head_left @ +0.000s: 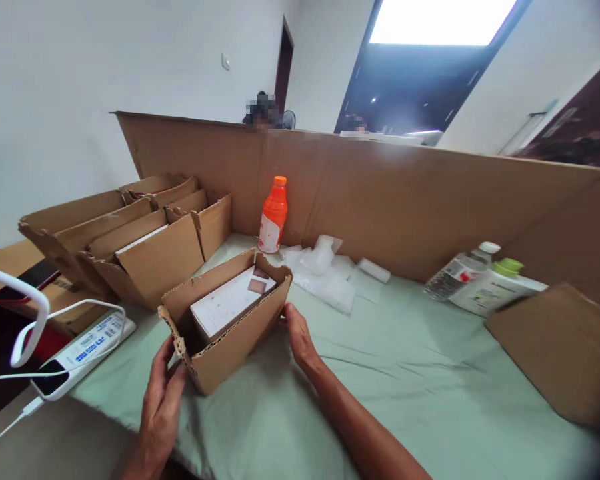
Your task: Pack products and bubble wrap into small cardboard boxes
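An open-topped cardboard box point(245, 340) with rough-cut edges rests on the green cloth in front of me. Inside it lies a white box point(230, 300) with a small dark picture at one end. My left hand point(161, 400) grips the near-left end of the cardboard box, thumb on the outer side and fingers partly hidden behind its end. Against the right end of the same box is my right hand point(300, 337), its fingers partly out of sight behind the cardboard.
Several cut cardboard boxes point(150, 260) stand at the left, by a white power bank point(85, 357) with cables. An orange bottle point(274, 217) and bubble wrap point(325, 270) are by the cardboard wall point(410, 207). Lying right are a clear bottle point(460, 270), a white bottle point(495, 290) and cardboard point(560, 353).
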`<state>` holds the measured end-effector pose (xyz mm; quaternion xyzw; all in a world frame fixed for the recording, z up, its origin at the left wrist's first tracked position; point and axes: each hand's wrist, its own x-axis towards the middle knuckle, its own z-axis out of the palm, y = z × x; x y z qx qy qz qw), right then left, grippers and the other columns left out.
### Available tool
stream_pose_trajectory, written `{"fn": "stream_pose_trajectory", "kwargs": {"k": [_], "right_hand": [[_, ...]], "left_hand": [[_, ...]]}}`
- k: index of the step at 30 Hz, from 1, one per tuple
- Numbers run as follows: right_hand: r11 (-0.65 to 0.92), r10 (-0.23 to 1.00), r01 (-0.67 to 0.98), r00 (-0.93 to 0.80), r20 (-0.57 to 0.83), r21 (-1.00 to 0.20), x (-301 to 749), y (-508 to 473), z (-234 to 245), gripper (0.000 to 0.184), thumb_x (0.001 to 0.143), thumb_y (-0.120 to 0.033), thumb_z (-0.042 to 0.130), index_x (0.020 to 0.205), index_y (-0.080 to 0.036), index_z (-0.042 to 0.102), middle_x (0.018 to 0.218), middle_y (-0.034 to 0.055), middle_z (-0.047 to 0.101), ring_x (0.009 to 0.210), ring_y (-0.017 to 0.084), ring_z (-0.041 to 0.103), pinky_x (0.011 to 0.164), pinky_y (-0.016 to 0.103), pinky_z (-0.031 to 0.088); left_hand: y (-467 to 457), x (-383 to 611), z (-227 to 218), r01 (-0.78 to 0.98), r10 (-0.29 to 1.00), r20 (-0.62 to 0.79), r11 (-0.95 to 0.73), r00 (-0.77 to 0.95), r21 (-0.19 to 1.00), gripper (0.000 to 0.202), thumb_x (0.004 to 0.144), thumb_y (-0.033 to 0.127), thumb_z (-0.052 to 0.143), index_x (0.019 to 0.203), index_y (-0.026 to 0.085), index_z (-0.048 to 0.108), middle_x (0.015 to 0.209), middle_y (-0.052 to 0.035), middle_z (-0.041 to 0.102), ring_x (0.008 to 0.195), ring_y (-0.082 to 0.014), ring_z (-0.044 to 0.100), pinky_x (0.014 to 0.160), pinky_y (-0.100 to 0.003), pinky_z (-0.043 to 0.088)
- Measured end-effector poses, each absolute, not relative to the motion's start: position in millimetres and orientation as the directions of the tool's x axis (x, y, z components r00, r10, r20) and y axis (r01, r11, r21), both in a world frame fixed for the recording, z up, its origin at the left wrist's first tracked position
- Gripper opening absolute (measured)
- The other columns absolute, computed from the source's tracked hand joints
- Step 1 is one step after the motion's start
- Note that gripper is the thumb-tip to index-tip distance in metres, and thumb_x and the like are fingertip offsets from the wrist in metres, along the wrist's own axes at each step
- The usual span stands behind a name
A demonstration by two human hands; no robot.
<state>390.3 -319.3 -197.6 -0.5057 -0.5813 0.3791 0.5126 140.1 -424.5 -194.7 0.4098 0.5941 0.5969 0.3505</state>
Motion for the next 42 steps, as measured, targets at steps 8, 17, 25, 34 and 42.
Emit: {"fn": "stream_pose_trajectory", "kwargs": {"k": [8, 17, 25, 34, 42], "right_hand": [[0.121, 0.970, 0.295, 0.169, 0.176, -0.948, 445, -425, -185, 0.048, 0.097, -0.057, 0.045, 0.121, -0.022, 0.066, 0.118, 0.0084, 0.070, 0.107, 0.025, 0.063, 0.096, 0.036, 0.051], [0.011, 0.921, 0.383, 0.356, 0.158, -0.924, 483, -485, -180, 0.057, 0.098, -0.063, 0.032, 0.067, -0.023, 0.059, 0.070, 0.0034, 0.064, 0.071, 0.021, 0.061, 0.069, 0.031, 0.053], [0.042, 0.928, 0.367, 0.330, 0.172, -0.929, 482, -484, -173, 0.050, 0.096, -0.060, 0.041, 0.072, -0.022, 0.064, 0.072, 0.0029, 0.065, 0.069, 0.020, 0.060, 0.066, 0.028, 0.052], [0.274, 0.850, 0.508, 0.269, 0.453, -0.816, 488, -463, -106, 0.021, 0.093, -0.038, 0.059, 0.096, -0.023, 0.073, 0.103, 0.0069, 0.074, 0.098, 0.024, 0.068, 0.089, 0.036, 0.054], [0.468, 0.840, 0.659, -0.125, 0.528, -0.589, 450, -422, -39, 0.018, 0.094, -0.028, 0.055, 0.099, -0.025, 0.073, 0.109, 0.0057, 0.074, 0.108, 0.024, 0.068, 0.097, 0.041, 0.052]], "left_hand": [[-403, 163, -203, -0.033, 0.953, 0.076, -0.090, -0.292, 0.995, 0.059, 0.090, 0.059, 0.052, 0.135, 0.022, 0.058, 0.138, -0.0069, 0.062, 0.133, -0.0291, 0.052, 0.115, -0.042, 0.039], [-389, 206, -163, -0.003, 0.985, 0.083, -0.084, -0.152, 0.996, 0.053, 0.081, 0.054, 0.056, 0.119, 0.021, 0.072, 0.112, -0.0078, 0.075, 0.130, -0.0351, 0.054, 0.110, -0.049, 0.045], [-386, 203, -190, -0.248, 1.000, 0.007, -0.012, -0.017, 0.969, 0.066, 0.085, 0.060, 0.055, 0.133, 0.015, 0.062, 0.120, -0.0118, 0.072, 0.125, -0.0357, 0.058, 0.105, -0.050, 0.048], [-382, 173, -198, -0.374, 0.962, 0.143, -0.047, 0.233, 0.926, 0.101, 0.067, 0.068, 0.076, 0.152, 0.026, 0.040, 0.146, -0.0133, 0.055, 0.140, -0.0395, 0.045, 0.112, -0.049, 0.043], [-363, 175, -189, -0.162, 0.933, 0.100, -0.046, 0.347, 0.986, 0.108, 0.049, 0.056, 0.090, 0.143, 0.021, 0.051, 0.134, -0.0179, 0.063, 0.131, -0.0458, 0.052, 0.106, -0.056, 0.047]]}}
